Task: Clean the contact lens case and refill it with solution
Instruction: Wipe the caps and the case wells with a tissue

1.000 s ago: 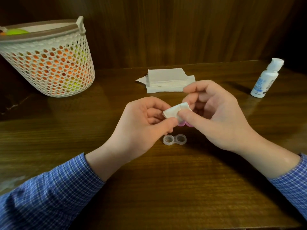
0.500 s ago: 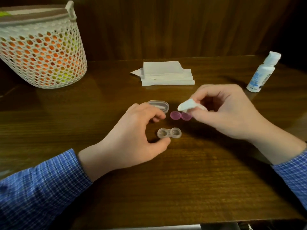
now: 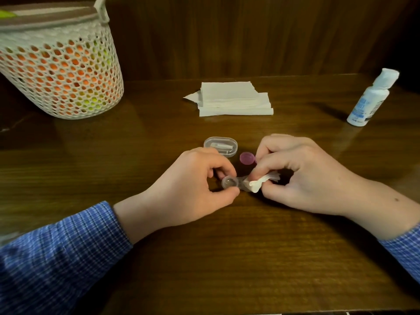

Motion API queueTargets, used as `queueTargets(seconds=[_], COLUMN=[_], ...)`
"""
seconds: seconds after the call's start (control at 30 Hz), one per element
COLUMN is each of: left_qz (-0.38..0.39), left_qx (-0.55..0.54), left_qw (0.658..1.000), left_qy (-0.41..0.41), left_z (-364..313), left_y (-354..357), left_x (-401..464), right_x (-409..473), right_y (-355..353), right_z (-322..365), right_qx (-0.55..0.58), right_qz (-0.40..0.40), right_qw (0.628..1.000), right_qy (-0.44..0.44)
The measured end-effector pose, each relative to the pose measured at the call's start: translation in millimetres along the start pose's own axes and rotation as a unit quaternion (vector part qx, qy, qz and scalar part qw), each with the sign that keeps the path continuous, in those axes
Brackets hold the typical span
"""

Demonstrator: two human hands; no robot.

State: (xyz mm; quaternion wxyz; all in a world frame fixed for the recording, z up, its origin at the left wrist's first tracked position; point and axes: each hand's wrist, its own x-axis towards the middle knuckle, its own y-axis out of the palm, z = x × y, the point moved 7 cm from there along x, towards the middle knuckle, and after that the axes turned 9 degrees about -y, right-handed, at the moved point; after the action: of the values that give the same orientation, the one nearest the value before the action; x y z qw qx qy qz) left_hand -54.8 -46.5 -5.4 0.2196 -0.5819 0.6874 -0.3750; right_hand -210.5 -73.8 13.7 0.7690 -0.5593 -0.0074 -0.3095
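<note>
- We see the left hand (image 3: pixel 193 189) pinching the left well of a clear contact lens case (image 3: pixel 231 184) between thumb and fingertips, holding it on the wooden table (image 3: pixel 227 258) near the centre.
- The right hand (image 3: pixel 302 173) grips a twisted white tissue (image 3: pixel 261 181) between thumb and curled fingers, its tip pressed into the case's right well.
- Just beyond the hands lies a pink cap (image 3: pixel 247 158), partly hidden by the right fingers.
- Left of the cap sits a small clear oval box (image 3: pixel 220 146).
- Farther back rests a stack of white tissues (image 3: pixel 234 98).
- At far right stands a white solution bottle (image 3: pixel 372 98), cap on.
- At far left stands a white mesh basket (image 3: pixel 56 64) holding orange and yellow-green things.
- Blue checked sleeves (image 3: pixel 56 258) cover both forearms.
</note>
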Motion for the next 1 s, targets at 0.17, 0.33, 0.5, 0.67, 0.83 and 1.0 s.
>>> queueTargets(seconds=[0.17, 0.33, 0.5, 0.67, 0.83, 1.0], left_qz=[-0.009, -0.02, -0.032, -0.025, 0.02, 0.073], left_qx=[-0.059, -0.071, -0.07, -0.082, -0.22, -0.378], left_qw=[0.998, 0.997, 0.997, 0.996, 0.974, 0.92], left_qy=[0.002, 0.012, 0.001, -0.018, -0.056, -0.069], left_z=[3.2, 2.8, 3.1, 3.8, 8.1, 7.7], left_y=[-3.5, -7.7, -12.3, -12.8, -13.4, -9.2], left_x=[0.2, 1.5, -0.2, 1.1, 5.1, 8.4], right_x=[1.0, 0.8, 1.7, 5.4, 2.4, 6.5], right_y=[4.7, 8.7, 14.9, 19.5, 10.6, -1.8], right_z=[-2.1, -1.3, 5.4, 10.0, 8.0, 10.9], right_qx=[0.004, -0.001, -0.038, -0.068, 0.048, 0.126], right_qz=[0.028, 0.024, 0.044, 0.06, -0.037, -0.127], right_qw=[1.0, 1.0, 0.998, 0.996, 0.998, 0.984], right_qy=[0.003, 0.013, 0.022, 0.011, 0.022, 0.02])
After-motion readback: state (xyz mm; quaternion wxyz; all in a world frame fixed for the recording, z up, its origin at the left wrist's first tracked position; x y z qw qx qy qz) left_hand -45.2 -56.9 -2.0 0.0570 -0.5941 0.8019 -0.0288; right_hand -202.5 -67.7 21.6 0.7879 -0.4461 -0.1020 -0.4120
